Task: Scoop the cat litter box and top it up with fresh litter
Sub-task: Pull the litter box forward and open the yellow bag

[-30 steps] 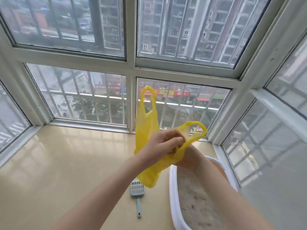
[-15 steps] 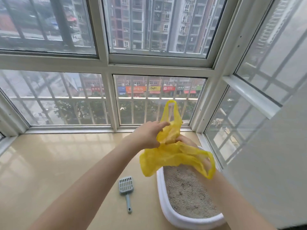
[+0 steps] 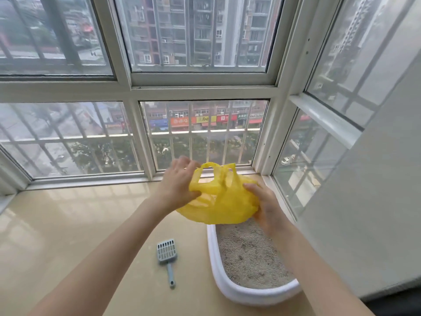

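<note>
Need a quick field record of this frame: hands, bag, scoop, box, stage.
left hand: grips the left edge of the yellow plastic bag
right hand: holds the bag's right side
bag: held in the air over the far end of the litter box, handles up
litter scoop: lies on the beige ledge left of the box, untouched
litter box: white rim, grey litter inside, against the right wall
stage: bag in hand, scooping not begun

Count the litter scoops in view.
1. The blue-grey scoop lies on the beige floor, just left of the white litter box, untouched by either hand. Another could be hidden behind the yellow bag.
</note>
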Demonstrator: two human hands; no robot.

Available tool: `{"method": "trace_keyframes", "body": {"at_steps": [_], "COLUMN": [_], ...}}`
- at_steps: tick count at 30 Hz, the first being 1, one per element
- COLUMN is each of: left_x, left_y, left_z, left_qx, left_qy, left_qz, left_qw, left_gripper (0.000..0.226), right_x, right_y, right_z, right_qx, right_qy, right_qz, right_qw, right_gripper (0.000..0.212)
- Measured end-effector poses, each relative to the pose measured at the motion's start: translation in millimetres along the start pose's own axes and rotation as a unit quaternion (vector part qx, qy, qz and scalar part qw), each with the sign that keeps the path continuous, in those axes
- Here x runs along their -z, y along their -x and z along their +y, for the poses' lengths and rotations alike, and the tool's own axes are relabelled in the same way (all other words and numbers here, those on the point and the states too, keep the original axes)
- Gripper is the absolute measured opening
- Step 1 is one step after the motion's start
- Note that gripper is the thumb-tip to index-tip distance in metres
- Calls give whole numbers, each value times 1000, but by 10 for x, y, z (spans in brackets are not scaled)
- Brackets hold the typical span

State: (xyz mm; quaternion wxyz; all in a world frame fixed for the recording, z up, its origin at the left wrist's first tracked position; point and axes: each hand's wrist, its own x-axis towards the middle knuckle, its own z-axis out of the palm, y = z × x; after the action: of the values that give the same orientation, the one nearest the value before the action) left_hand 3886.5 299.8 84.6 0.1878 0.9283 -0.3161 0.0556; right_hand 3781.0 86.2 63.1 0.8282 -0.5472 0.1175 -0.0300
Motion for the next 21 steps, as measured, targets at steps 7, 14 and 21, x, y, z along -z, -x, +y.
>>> {"method": "trace_keyframes", "body": {"at_steps": [7, 14, 21], "left_x": [-138, -87, -109], "left_y": [-39, 49, 213], "left_z": [537, 672, 611], "left_qx": [-68, 193, 251], "left_qy": [71, 334, 483], "left_qz": [-13, 23, -73], "left_qw": [995, 922, 836], "left_gripper": [24, 35, 15], "right_x": [66, 460, 630], "right_y": [110, 96, 87], "right_z": [-141, 33, 85], "right_qx": [-44, -31, 25], "right_qy": [132, 419, 256], "right_qz": [-40, 38, 131], "right_qw": [989, 907, 957], "right_gripper": [46, 19, 25]}}
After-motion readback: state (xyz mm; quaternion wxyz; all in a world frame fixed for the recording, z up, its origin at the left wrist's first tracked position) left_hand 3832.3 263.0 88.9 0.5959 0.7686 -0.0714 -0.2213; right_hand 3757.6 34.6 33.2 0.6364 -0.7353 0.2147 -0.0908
